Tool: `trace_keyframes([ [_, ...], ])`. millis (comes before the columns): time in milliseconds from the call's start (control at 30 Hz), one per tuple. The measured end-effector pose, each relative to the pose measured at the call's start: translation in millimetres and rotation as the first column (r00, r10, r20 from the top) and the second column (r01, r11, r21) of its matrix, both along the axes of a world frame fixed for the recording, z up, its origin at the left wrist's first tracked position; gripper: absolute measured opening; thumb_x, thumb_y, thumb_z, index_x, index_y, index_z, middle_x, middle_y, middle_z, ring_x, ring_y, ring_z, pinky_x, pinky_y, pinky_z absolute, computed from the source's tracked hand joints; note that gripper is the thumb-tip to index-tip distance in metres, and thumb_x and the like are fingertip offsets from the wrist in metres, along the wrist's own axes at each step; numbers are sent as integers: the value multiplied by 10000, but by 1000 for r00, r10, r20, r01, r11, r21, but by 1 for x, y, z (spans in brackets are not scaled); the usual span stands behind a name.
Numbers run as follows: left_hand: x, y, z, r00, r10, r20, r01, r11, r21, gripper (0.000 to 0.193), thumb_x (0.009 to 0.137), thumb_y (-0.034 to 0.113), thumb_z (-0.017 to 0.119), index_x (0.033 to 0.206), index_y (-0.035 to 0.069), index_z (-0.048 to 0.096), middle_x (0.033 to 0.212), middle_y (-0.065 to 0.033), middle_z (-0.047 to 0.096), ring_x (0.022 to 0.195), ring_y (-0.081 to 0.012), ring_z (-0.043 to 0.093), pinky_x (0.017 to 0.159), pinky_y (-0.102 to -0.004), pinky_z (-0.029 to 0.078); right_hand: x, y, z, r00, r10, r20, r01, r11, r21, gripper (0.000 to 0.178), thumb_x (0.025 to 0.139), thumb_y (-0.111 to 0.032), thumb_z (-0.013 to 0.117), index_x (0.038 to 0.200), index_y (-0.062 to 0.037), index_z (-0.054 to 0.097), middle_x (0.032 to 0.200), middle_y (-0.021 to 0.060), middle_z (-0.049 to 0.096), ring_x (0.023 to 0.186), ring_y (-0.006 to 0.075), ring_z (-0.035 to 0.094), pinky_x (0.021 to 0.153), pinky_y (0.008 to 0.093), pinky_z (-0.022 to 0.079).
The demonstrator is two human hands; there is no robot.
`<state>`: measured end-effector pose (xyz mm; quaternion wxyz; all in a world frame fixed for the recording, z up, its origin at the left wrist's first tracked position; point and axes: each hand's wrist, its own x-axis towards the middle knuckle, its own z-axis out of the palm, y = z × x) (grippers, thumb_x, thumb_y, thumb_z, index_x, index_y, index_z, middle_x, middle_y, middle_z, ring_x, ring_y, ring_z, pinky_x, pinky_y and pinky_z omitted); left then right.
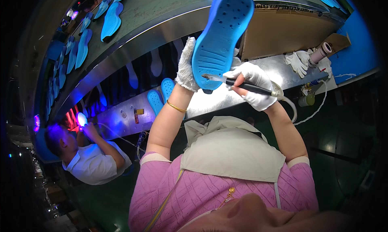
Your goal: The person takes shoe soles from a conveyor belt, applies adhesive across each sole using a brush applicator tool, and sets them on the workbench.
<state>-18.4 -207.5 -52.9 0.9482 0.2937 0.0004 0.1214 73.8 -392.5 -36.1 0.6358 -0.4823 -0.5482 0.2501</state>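
Note:
My left hand (pixel 186 66), in a white knitted glove, grips the left edge of a bright blue shoe sole (pixel 220 38). The sole stands nearly upright, its wide end full of small holes and its ribbed lower part toward me. In my gloved right hand (pixel 258 76) is a brush with a black handle (pixel 252 87), and a pale hose runs from its rear end. Its bristles touch the sole near the lower end. A bare fingertip shows through the right glove.
Two blue soles (pixel 155 101) lie on the metal bench (pixel 129 110) left of my arm. Many soles (pixel 112 21) rest on the conveyor (pixel 151 9) above. White gloves (pixel 298 63) and a pink cup (pixel 321 52) are at right. A co-worker (pixel 95 155) sits at lower left.

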Motion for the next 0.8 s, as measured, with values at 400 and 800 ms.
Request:
trace_keyframes([
  [400, 6, 19, 9, 912, -59, -407, 139, 976, 168, 506, 930, 471, 523, 1134, 16, 612, 968, -139, 679, 795, -206, 688, 686, -316, 587, 21, 18, -1, 973, 230, 1, -218, 923, -316, 123, 694, 65, 687, 736, -28, 620, 827, 72, 649, 842, 179, 653, 739, 301, 525],
  [800, 3, 3, 33, 847, -102, -522, 288, 914, 288, 407, 872, 445, 634, 1017, 66, 670, 928, -94, 676, 781, -170, 663, 681, -284, 568, 37, 7, 17, 982, 191, 7, -174, 910, -377, 151, 687, 85, 690, 751, -35, 624, 864, 76, 669, 844, 168, 647, 752, 284, 523],
])
